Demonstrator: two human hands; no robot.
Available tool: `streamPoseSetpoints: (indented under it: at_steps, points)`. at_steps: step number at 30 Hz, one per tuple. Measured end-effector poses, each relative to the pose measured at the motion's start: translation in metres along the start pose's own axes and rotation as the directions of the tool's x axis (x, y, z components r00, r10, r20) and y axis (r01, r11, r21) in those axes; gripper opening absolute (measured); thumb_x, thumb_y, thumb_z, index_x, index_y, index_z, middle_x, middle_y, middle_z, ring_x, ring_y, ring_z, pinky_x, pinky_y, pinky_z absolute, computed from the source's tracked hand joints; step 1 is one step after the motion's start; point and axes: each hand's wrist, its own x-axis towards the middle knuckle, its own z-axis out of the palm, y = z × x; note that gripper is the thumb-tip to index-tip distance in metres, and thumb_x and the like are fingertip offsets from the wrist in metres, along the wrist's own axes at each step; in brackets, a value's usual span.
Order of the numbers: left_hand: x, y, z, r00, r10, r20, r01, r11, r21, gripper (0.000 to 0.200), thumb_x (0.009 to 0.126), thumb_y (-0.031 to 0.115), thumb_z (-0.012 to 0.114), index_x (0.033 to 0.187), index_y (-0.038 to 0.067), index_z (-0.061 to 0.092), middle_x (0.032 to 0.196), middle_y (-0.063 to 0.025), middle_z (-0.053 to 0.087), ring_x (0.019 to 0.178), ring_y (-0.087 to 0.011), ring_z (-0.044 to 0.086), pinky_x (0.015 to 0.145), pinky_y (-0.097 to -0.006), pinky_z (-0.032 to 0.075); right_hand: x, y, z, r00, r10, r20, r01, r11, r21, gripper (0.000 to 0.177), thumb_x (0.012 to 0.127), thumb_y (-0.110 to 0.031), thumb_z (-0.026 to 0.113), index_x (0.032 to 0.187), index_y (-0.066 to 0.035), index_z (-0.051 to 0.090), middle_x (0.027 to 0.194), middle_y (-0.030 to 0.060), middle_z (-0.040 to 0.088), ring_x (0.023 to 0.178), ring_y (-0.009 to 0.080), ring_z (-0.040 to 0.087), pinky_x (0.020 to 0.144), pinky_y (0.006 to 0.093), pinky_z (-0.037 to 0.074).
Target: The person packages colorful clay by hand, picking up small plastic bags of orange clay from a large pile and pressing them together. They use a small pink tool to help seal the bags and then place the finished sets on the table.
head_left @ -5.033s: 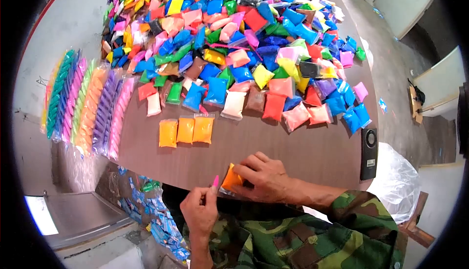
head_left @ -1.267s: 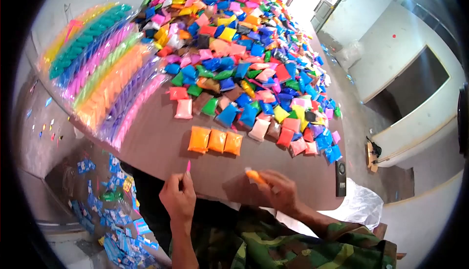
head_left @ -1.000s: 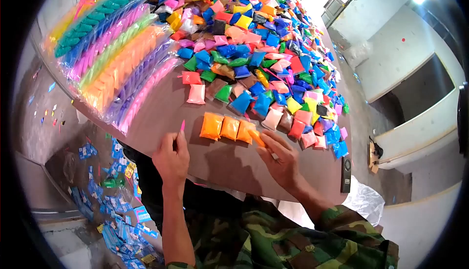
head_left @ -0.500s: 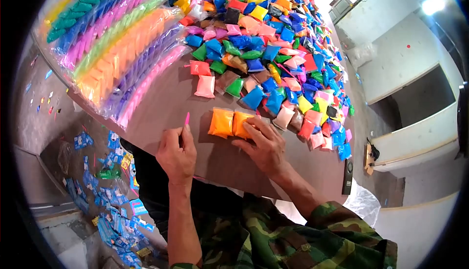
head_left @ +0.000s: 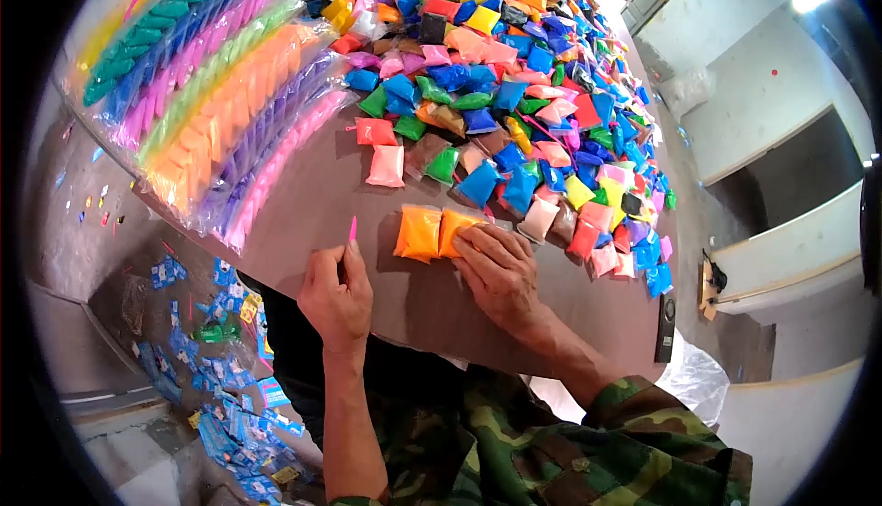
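Observation:
My left hand (head_left: 337, 293) is closed around a small pink plastic stick (head_left: 354, 228), whose thin tip points up past the thumb. Two orange packets of what looks like soft clay lie side by side on the brown table (head_left: 432, 309). The left orange packet (head_left: 419, 233) is untouched and lies flat. On the right orange packet (head_left: 453, 229) rest the fingers of my right hand (head_left: 501, 272), bent over its right side and hiding part of it. Whether those fingers pinch the packet or only press on it is hard to see.
A large heap of small coloured packets (head_left: 510, 93) covers the table's far and right side. Long clear bags of packets (head_left: 207, 129) lie in rows at the left. A black device (head_left: 665, 329) sits at the right edge. Blue wrappers (head_left: 225, 414) litter the floor.
My right hand's fingers have drawn closer together over the right orange packet. My left hand still holds the pink stick in nearly the same place. The view has shifted slightly.

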Motion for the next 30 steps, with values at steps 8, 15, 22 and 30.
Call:
streamPoseSetpoints:
  at_steps: [8,15,22,30]
  points:
    - [0.001,0.003,-0.001,0.999,0.022,0.033,-0.024,0.996,0.087,0.017,0.097,0.013,0.072,0.086,0.003,0.064,0.076,-0.0121,0.067,0.065,-0.0282,0.066,0.057,-0.0381,0.051,-0.002,-0.002,-0.012,0.997,0.072,-0.034,-0.069,0.994,0.082,0.035,0.084,-0.013,0.082,0.117,-0.007,0.072,0.126,0.0114,0.069,0.12,0.0287,0.065,0.103,0.0453,0.049]
    - [-0.001,0.003,-0.001,0.997,0.02,0.073,-0.025,0.998,0.063,0.012,0.096,0.012,0.073,0.092,0.003,0.065,0.083,-0.0134,0.069,0.071,-0.032,0.068,0.06,-0.0375,0.054,-0.018,0.016,-0.022,0.959,0.269,-0.089,-0.246,0.946,0.21,0.035,0.082,-0.011,0.081,0.115,-0.006,0.07,0.126,0.0153,0.066,0.115,0.036,0.064,0.099,0.0465,0.051]
    - [-0.024,0.052,0.003,0.972,-0.024,0.234,0.028,1.0,-0.014,0.015,0.096,0.011,0.073,0.102,0.001,0.064,0.114,-0.0179,0.072,0.097,-0.0333,0.071,0.08,-0.0393,0.059,-0.021,0.022,-0.028,0.935,0.349,-0.061,-0.322,0.91,0.259,0.039,0.084,-0.015,0.081,0.119,-0.006,0.068,0.129,0.0159,0.065,0.116,0.035,0.064,0.098,0.0451,0.053]
    - [-0.015,0.057,0.037,0.962,0.091,0.259,-0.127,0.984,0.125,0.013,0.1,0.009,0.066,0.105,-0.003,0.061,0.123,-0.0217,0.07,0.103,-0.0355,0.071,0.087,-0.0406,0.059,-0.024,0.031,-0.02,0.959,0.281,-0.047,-0.25,0.91,0.331,0.046,0.083,-0.019,0.083,0.124,-0.01,0.067,0.135,0.0148,0.061,0.121,0.0352,0.061,0.1,0.0455,0.05]
